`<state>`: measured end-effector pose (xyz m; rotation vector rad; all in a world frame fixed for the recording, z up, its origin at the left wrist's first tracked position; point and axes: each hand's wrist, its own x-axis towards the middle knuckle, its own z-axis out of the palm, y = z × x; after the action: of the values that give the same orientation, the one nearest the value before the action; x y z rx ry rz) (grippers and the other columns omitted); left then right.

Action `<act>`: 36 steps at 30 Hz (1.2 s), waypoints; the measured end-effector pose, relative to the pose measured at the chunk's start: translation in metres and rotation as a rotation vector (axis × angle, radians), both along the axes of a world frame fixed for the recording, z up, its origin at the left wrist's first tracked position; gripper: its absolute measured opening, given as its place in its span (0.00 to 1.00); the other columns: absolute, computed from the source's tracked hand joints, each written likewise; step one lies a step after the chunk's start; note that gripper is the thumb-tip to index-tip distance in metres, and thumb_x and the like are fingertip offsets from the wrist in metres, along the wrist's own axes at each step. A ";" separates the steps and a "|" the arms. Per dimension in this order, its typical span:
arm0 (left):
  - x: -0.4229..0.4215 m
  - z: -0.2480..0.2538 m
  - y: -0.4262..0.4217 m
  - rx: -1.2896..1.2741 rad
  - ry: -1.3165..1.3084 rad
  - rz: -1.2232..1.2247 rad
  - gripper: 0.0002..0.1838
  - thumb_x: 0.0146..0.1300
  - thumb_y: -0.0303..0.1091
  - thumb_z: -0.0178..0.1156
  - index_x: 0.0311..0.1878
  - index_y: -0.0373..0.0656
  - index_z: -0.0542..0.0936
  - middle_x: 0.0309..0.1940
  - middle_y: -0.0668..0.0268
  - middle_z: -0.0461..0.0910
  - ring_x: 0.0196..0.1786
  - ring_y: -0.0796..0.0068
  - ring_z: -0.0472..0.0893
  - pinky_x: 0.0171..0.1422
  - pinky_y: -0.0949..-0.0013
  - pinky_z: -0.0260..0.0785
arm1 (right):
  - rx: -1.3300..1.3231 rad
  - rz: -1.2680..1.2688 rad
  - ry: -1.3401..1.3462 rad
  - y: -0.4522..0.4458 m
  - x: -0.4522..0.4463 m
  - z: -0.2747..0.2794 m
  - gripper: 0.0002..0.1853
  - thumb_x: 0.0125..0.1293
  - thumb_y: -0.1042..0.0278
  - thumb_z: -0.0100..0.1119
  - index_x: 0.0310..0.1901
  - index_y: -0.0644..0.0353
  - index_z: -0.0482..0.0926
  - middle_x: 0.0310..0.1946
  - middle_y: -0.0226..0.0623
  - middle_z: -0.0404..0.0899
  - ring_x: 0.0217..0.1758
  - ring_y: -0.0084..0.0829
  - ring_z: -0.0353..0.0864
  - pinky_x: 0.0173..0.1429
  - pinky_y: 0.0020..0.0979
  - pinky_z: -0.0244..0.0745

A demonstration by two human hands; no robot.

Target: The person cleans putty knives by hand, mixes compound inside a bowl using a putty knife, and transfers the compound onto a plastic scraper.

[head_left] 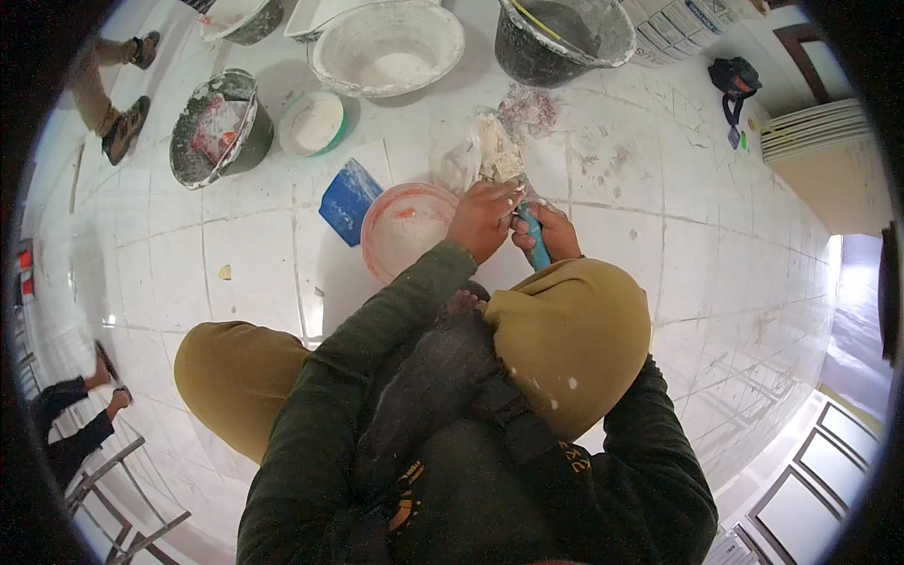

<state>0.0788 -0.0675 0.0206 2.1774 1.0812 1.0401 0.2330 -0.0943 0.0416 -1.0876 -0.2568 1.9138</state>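
My right hand (556, 232) is wrapped round the turquoise handle (534, 237) of a tool, just in front of my right knee. Close beside it, my left hand (487, 218) has its fingers together at the tool's far end; what they grip, if anything, is too small to make out. Off-white clumpy material (499, 151) lies just beyond my fingers, on or beside clear plastic. A pink-rimmed bowl (408, 233) stands left of my left hand, with a blue flat scraper (349, 201) next to it.
Beyond are a green-rimmed bowl (314, 123), a black bucket (222, 129), a large whitish basin (387, 47) and a dark bucket (565, 42). Two people's legs show at the left, one upper (99, 99), one lower (80, 414). Stacked panels (819, 132) lie at the right.
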 end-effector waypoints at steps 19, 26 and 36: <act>-0.002 -0.009 0.032 -0.245 0.030 0.220 0.18 0.51 0.26 0.56 0.48 0.40 0.79 0.39 0.51 0.80 0.43 0.55 0.79 0.49 0.59 0.71 | -0.004 0.101 -0.092 -0.017 0.005 0.010 0.14 0.66 0.65 0.49 0.44 0.68 0.70 0.22 0.35 0.66 0.20 0.21 0.59 0.19 0.20 0.55; -0.004 -0.007 0.044 -0.502 -0.226 0.434 0.19 0.57 0.33 0.59 0.53 0.39 0.77 0.26 0.56 0.81 0.28 0.63 0.80 0.36 0.65 0.72 | 0.053 0.025 0.084 -0.017 0.024 -0.005 0.14 0.65 0.64 0.51 0.46 0.66 0.70 0.23 0.36 0.67 0.18 0.23 0.62 0.19 0.21 0.59; 0.002 0.001 0.052 -0.315 -0.213 0.516 0.19 0.51 0.26 0.56 0.49 0.34 0.76 0.38 0.50 0.77 0.39 0.56 0.79 0.47 0.62 0.71 | 0.119 -0.001 0.084 -0.017 0.032 -0.006 0.15 0.68 0.60 0.49 0.47 0.64 0.70 0.24 0.36 0.68 0.20 0.25 0.63 0.21 0.22 0.60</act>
<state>0.0804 -0.0156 0.0217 1.5347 1.6228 1.1839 0.2646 -0.1114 0.0351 -0.9268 -0.3185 1.9129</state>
